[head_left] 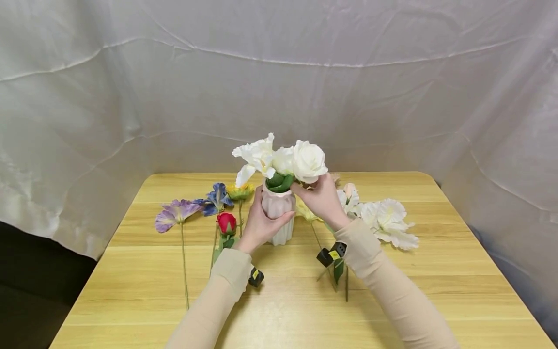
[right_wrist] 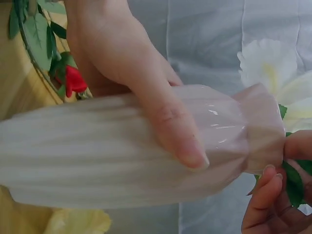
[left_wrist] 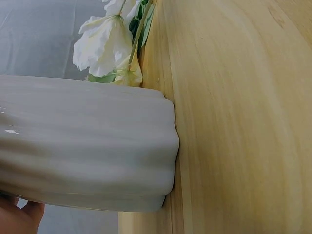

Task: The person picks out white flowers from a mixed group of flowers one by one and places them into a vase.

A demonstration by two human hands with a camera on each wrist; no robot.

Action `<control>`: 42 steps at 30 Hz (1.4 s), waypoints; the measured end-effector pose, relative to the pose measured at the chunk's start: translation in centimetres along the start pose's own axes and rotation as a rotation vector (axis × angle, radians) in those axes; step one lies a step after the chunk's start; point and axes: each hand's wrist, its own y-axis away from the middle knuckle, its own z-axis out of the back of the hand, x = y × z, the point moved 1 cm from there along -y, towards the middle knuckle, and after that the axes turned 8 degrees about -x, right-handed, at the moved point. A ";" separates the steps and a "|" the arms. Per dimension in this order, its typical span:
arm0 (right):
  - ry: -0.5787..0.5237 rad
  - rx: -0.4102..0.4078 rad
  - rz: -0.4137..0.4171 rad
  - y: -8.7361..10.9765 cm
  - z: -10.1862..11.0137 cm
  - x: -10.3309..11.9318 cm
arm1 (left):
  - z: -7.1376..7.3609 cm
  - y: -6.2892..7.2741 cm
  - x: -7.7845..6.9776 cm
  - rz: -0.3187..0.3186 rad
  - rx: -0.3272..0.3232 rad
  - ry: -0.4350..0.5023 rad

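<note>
A ribbed pale pink vase (head_left: pixel 279 215) stands in the middle of the wooden table (head_left: pixel 283 300). My left hand (head_left: pixel 266 220) grips its body, with the thumb (right_wrist: pixel 180 141) laid across the front in the right wrist view. Two white blooms stand in it, a frilled flower (head_left: pixel 257 155) and a white rose (head_left: pixel 308 161). My right hand (head_left: pixel 307 186) is at the vase mouth just under the rose; its fingertips (right_wrist: pixel 270 187) pinch the green leaves (right_wrist: pixel 292 187) at the rose's base. In the left wrist view the vase (left_wrist: pixel 87 146) fills the frame above the table (left_wrist: pixel 234 122).
Loose flowers lie left of the vase: a purple flower (head_left: pixel 176 213), a blue flower (head_left: pixel 218 196), a yellow flower (head_left: pixel 240 192) and a red rose (head_left: pixel 226 223). More white flowers (head_left: pixel 388 223) lie on the right. A white cloth backdrop (head_left: pixel 279 72) surrounds the table.
</note>
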 end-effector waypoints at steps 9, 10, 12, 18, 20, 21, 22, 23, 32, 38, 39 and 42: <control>-0.060 -0.031 -0.104 0.5 -0.1 -0.3 | 0.0 0.0 0.1 -0.008 -0.003 0.000; -0.073 -0.043 -0.102 0.5 -0.1 -0.3 | 0.0 0.0 0.1 -0.012 -0.005 -0.002; -0.108 -0.070 -0.088 0.5 -0.2 -0.3 | 0.0 -0.1 0.1 -0.016 -0.004 -0.005; -0.146 -0.115 -0.014 0.3 -0.5 -0.3 | 0.0 -0.1 0.0 -0.006 0.001 -0.009; -0.154 -0.108 -0.013 0.3 -0.6 -0.3 | -0.1 -0.1 0.0 -0.005 0.003 -0.015; -0.163 -0.098 -0.022 0.3 -0.6 -0.4 | -0.1 -0.1 0.0 -0.004 0.003 -0.015; -0.174 -0.088 -0.035 0.3 -0.7 -0.4 | -0.1 -0.1 0.0 -0.003 0.004 -0.015; -0.187 -0.074 -0.050 0.3 -0.7 -0.5 | -0.1 0.0 0.0 -0.001 0.003 -0.018; -0.202 -0.022 -0.120 0.9 -0.5 -0.9 | 0.5 0.2 -0.6 0.039 0.028 -0.127; -0.162 -0.025 -0.149 1.8 0.8 -1.1 | 2.2 1.6 -1.0 0.059 0.036 -0.283; -0.170 -0.023 -0.148 2.0 1.1 -1.3 | 2.5 1.8 -1.1 0.055 0.031 -0.290; -0.178 -0.011 -0.161 2.7 2.3 -1.9 | 3.6 2.8 -1.1 0.020 0.001 -0.319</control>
